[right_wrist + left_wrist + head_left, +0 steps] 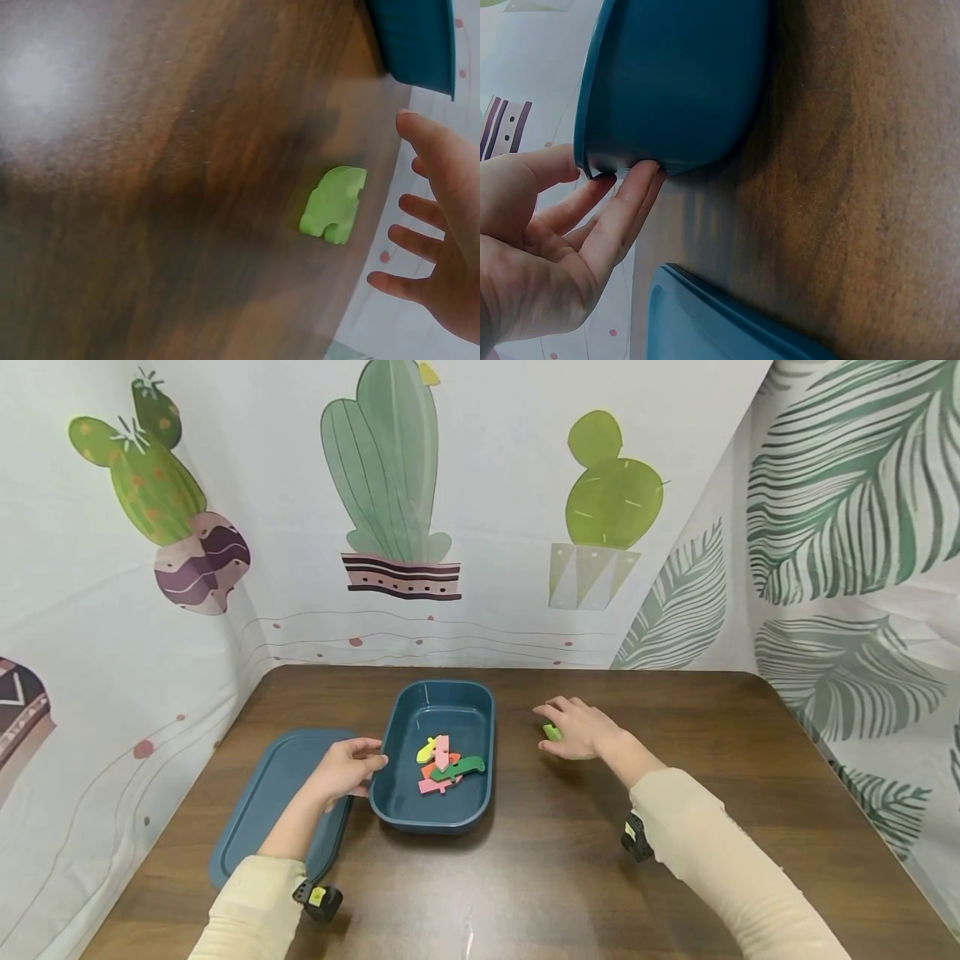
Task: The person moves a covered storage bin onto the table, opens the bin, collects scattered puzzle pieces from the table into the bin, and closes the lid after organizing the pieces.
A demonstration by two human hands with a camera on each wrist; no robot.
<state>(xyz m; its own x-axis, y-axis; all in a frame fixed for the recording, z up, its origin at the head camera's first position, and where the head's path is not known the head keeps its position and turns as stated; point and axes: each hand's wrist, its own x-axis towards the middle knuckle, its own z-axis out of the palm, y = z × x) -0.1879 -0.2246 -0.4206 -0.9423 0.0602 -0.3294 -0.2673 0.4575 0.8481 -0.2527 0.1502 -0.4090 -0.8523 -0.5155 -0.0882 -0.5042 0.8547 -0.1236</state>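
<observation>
No grip: right hand (442, 240) seemingly hovers open above green piece (334, 204), wrist-view only.

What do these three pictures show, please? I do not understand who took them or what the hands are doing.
A person wears three cameras: one on the head, one on each wrist. The head view shows a brown table with a teal tray holding coloured foam pieces, and a teal lid beside it. The left hand touches the tray's edge with straight fingers. The right hand hovers open over a small green piece on the table; it holds nothing.
</observation>
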